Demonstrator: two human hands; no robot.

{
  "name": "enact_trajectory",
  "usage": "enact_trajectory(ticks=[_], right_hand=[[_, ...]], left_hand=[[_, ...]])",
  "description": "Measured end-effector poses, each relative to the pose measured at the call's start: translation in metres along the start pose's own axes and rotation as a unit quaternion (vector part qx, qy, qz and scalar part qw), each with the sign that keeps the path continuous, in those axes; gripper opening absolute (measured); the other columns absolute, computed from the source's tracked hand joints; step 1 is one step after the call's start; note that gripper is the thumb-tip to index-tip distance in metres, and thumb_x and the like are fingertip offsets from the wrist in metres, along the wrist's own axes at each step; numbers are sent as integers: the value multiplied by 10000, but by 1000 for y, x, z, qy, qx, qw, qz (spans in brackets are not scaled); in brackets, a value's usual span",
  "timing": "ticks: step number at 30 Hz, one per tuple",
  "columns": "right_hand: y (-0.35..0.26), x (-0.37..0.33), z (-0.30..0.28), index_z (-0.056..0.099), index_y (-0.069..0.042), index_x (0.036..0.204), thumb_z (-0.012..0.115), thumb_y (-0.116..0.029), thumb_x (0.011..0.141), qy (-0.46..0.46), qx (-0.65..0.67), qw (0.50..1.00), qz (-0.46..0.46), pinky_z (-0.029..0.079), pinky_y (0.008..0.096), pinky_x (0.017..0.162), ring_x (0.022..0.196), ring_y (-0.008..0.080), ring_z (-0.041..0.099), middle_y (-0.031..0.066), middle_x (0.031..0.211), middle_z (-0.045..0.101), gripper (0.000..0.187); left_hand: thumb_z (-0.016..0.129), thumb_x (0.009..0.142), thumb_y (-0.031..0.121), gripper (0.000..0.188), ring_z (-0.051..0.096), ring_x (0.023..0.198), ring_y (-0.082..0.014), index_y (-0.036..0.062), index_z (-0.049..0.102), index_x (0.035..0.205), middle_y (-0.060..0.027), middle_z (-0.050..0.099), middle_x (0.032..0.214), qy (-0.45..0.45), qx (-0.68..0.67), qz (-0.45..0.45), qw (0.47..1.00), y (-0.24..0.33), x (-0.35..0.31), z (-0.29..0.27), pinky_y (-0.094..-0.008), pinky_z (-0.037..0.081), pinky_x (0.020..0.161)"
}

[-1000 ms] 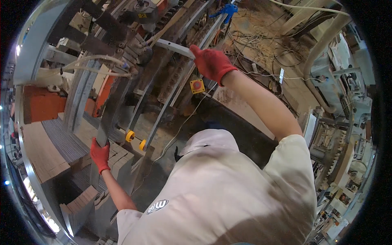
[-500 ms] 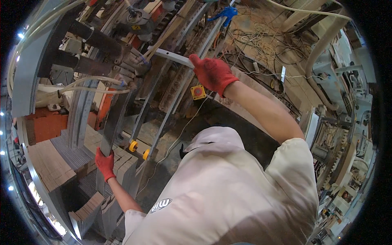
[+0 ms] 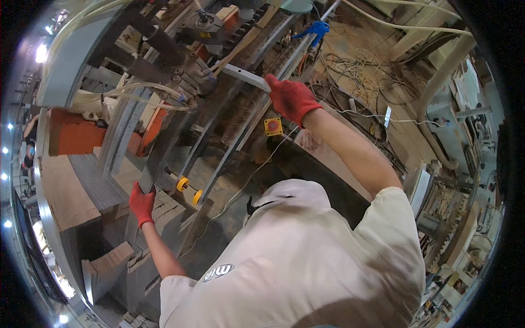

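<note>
Vs ½ s ago: your view's shifted slightly, holds unchanged. Your L hand [image 3: 143,204], grip still closed round grey strip [image 3: 156,163], next to stacked boards [image 3: 68,194]. Your R hand [image 3: 292,99], grip still on end of metal bar [image 3: 246,75], nr yellow button box [image 3: 273,127].

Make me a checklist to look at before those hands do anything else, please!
1. Left hand gloved: ok.
2. Right hand gloved: ok.
3. Left hand on the grey strip: ok, at its lower end.
4. Right hand on the bar: ok, at its right end.
5. Red button uncovered: ok.
6. Machine stopped: cannot tell from these pictures.
</note>
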State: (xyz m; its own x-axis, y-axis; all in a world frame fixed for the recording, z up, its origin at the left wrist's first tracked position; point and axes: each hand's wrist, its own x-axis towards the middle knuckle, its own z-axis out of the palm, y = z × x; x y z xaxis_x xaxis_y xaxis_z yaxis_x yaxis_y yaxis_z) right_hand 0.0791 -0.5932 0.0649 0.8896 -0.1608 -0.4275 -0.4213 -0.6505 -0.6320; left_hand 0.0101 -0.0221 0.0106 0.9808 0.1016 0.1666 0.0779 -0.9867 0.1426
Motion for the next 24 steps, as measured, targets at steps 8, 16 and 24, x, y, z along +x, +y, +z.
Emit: enact_trajectory(ticks=[8,16,24], right_hand=[[29,15,21,700,-19,1005,299,-428,1087,165,-171,949,-206,540,494,781,783,421,693,191,775,707,579],[29,13,21,604,-44,1274,396,-333,1064,171,-223,929,-241,530,492,729,782,405,686,176,865,722,413],[40,25,20,388,-84,1530,506,-271,997,136,-237,924,-266,517,521,641,721,404,671,183,840,714,577]], left_hand=[[823,730,326,451,670,950,-401,77,632,1054,-179,700,994,6,33,19,999,-7,2,0,-486,526,782],[813,733,381,555,638,1108,-325,123,617,1185,-94,685,1143,22,117,-5,993,-7,-6,5,-532,457,887],[811,729,378,541,641,1103,-303,166,618,1188,-56,684,1121,-7,78,-1,997,10,-1,-7,-512,445,881]])
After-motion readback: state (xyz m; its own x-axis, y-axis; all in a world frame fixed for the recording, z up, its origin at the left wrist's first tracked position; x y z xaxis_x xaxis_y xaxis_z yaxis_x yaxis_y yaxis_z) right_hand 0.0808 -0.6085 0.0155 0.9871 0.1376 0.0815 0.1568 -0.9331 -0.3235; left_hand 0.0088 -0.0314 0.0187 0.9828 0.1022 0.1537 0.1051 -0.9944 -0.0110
